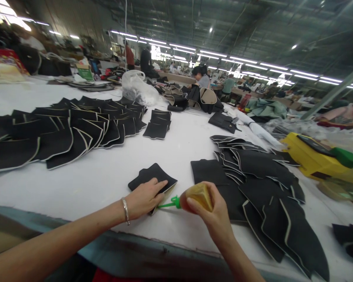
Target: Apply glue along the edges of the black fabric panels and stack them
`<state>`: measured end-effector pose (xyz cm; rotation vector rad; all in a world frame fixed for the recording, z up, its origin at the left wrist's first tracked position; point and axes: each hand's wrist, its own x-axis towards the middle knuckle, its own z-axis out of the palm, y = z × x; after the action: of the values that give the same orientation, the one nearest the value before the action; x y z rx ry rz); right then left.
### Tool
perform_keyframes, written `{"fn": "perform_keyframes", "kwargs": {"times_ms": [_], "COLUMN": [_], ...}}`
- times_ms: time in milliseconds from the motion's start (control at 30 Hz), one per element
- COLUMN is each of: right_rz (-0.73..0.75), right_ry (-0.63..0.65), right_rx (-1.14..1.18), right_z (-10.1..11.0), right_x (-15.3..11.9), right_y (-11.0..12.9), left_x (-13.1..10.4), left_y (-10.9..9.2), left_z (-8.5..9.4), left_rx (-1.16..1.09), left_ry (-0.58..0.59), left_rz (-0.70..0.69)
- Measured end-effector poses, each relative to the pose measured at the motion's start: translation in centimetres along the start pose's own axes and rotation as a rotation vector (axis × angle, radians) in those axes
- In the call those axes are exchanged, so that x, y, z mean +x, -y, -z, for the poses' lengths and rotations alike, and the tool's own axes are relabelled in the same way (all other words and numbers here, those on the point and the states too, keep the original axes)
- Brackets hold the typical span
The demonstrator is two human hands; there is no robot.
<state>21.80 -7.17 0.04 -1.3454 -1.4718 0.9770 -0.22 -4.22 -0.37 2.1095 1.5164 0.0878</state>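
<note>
My left hand, a silver bracelet on its wrist, lies with fingers stretched out over a small black panel on the white table. The panel looks like leather or a similar sheet, and its pale edge faces right. In my right hand is a squeeze bottle of amber liquid, tipped to the left. Its thin green nozzle reaches the near edge of the panel, by the left fingers. Just right of the bottle lie flat black pieces, partly behind my right hand.
Overlapping black panels fan across the left of the table. A smaller stack lies mid-table, and a large pile spreads on the right. Behind stand a clear plastic bag and a yellow box. Several people work farther off.
</note>
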Motion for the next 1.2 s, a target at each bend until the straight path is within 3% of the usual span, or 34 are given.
{"fn": "perform_keyframes", "kwargs": {"times_ms": [100, 267, 433, 600, 800, 967, 1200], "right_rz": [-0.002, 0.006, 0.052, 0.052, 0.116, 0.115, 0.147], "right_ry": [-0.034, 0.091, -0.063, 0.069, -0.107, 0.037, -0.227], "right_rx": [-0.016, 0.039, -0.043, 0.013, -0.096, -0.044, -0.186], "right_z": [-0.1, 0.1, 0.6, 0.5, 1.7, 1.4, 1.8], "right_x": [-0.2, -0.1, 0.2, -0.1, 1.1, 0.8, 1.1], "right_y": [-0.3, -0.4, -0.2, -0.4, -0.8, -1.0, -1.4], "left_x": [-0.1, -0.1, 0.0, 0.1, 0.1, 0.1, -0.1], "left_y": [-0.1, -0.1, 0.1, 0.3, 0.6, 0.4, 0.2], "left_z": [0.1, 0.1, -0.1, -0.3, -0.5, -0.3, -0.2], "left_rx": [-0.013, -0.032, -0.038, -0.056, -0.034, -0.053, -0.074], "left_ry": [0.009, 0.018, 0.017, 0.015, 0.005, 0.014, 0.019], "left_rz": [-0.004, -0.001, -0.005, -0.014, -0.028, -0.02, -0.004]}}
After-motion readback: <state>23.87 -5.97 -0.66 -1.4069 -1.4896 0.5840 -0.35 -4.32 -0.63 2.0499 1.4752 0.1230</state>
